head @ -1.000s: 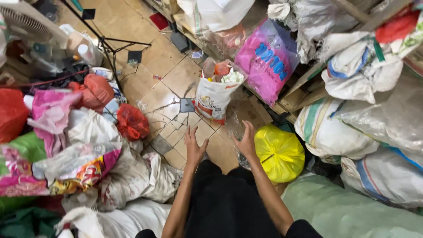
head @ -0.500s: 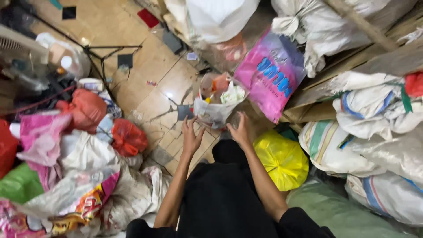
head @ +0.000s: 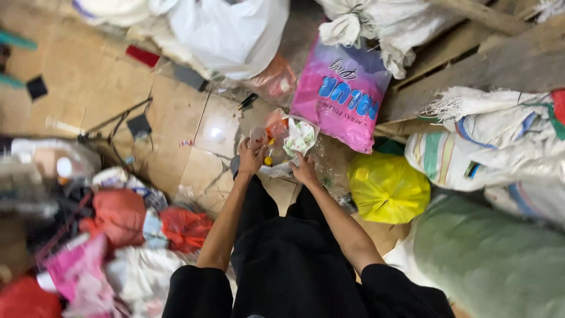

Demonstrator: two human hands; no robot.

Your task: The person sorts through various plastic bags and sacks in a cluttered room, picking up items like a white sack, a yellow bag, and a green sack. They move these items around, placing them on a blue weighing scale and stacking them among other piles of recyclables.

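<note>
Evidently both hands, left hand [head: 252, 156] and right hand [head: 304, 169], clenched the rim of the open white plastic sack of scraps [head: 289, 147], so lifting it demanded a firm, level pull.

Both arms extended down and forward, black short sleeves at frame bottom, forearms bare, converging toward frame centre. Left hand [head: 251, 156] centre-left, fingers curled in a grip. Right hand [head: 305, 169] just beside it, slightly lower, fingers bent, also gripping. Hands close together, not touching.
</note>
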